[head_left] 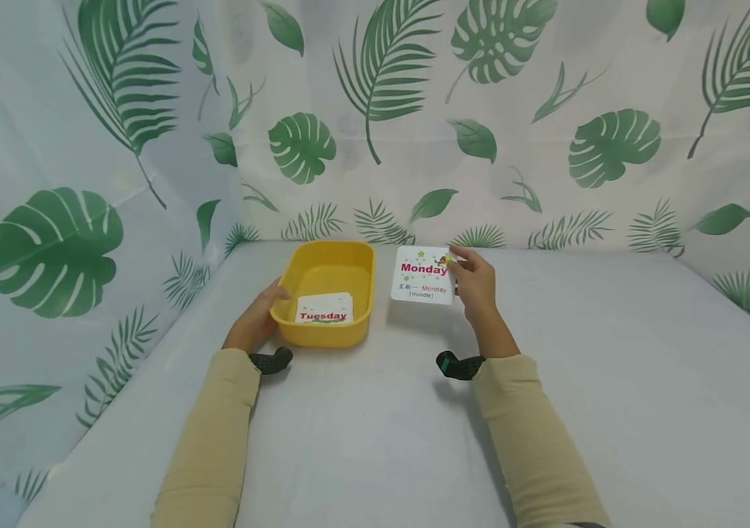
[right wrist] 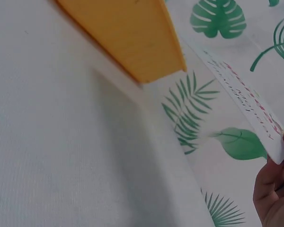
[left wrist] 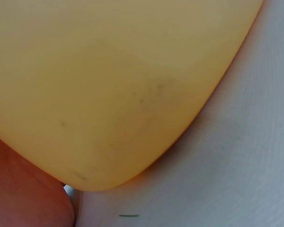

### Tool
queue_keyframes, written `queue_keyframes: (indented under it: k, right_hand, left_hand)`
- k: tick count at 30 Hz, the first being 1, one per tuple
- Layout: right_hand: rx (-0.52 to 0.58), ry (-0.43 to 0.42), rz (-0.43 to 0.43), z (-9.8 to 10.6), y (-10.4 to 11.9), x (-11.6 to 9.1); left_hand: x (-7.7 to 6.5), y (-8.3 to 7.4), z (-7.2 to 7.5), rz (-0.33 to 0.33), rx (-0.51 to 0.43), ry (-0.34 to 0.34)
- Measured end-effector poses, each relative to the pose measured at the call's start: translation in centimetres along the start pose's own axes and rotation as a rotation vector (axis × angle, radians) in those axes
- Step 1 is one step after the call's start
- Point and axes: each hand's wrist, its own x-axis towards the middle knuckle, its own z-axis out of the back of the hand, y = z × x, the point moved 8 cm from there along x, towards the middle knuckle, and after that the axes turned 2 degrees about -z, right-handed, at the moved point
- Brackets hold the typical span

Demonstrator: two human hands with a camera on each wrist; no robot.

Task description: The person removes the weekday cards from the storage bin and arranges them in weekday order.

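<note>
In the head view my left hand (head_left: 254,317) grips the left side of a yellow plastic tub (head_left: 325,336), its thumb at the rim. Inside the tub lies a white card (head_left: 325,304) printed "Tuesday" in red. My right hand (head_left: 476,284) pinches the right edge of a square white "Monday" card (head_left: 422,282), held above the table to the right of the tub. From the right wrist the Monday card (right wrist: 246,101) appears nearly edge-on, between thumb and fingers. The tub's wall (left wrist: 113,104) fills most of the left wrist view, with part of the left hand (left wrist: 26,189) against it.
A pale cloth covers the table (head_left: 361,440). White fabric with green leaf prints (head_left: 513,176) rises behind the table and on the left, close to the tub's far end. Each wrist carries a black device (head_left: 459,365).
</note>
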Motion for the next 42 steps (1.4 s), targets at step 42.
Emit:
queue_keyframes:
  k: [42]
  right_hand:
    - [-0.247,0.230,-0.148,-1.5,-0.9,-3.3]
  left_hand:
    - [0.4,0.2,0.1,0.018,-0.016,-0.012]
